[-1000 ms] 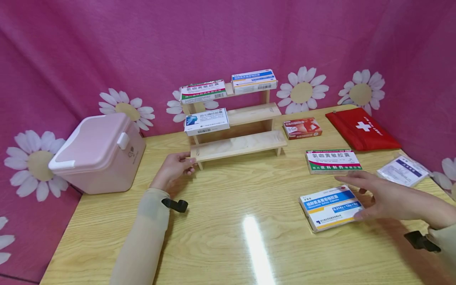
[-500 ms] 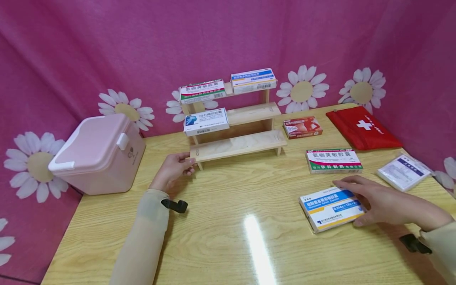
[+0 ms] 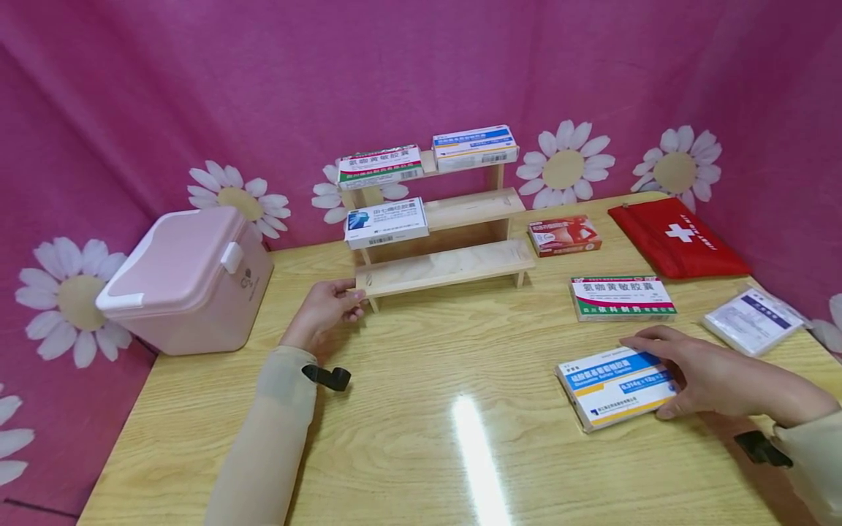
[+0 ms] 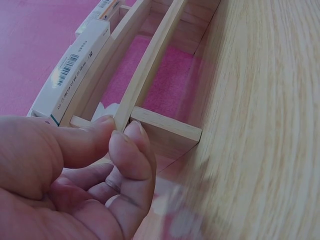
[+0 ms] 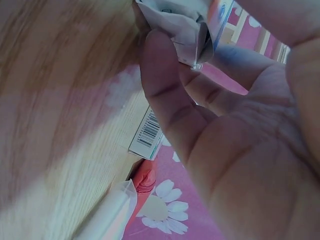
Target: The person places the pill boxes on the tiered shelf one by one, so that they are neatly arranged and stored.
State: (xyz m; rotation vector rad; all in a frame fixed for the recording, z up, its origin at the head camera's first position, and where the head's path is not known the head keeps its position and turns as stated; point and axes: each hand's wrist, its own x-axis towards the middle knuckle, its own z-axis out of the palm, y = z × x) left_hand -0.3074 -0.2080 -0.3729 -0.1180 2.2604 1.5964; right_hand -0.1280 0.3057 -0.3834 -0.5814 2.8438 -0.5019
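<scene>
In the head view, my left hand pinches the left end of the lowest step of a three-tier wooden shelf. The left wrist view has the thumb and forefinger on the edge of that board. My right hand grips the right end of a white, blue and orange medicine box lying on the table, thumb at its near edge and fingers at its far edge. Up close in the right wrist view, the fingers curl about the crumpled end of the box.
Boxes stand on the shelf: a green-and-red one, a blue-striped one and a white one. Right of it lie a red box, another green-and-red box, a first-aid pouch and a plastic-wrapped packet. A pink case is left.
My right hand has moved left onto the medicine box and closed on its right end. The left hand stays on the shelf. The head view has shifted slightly.
</scene>
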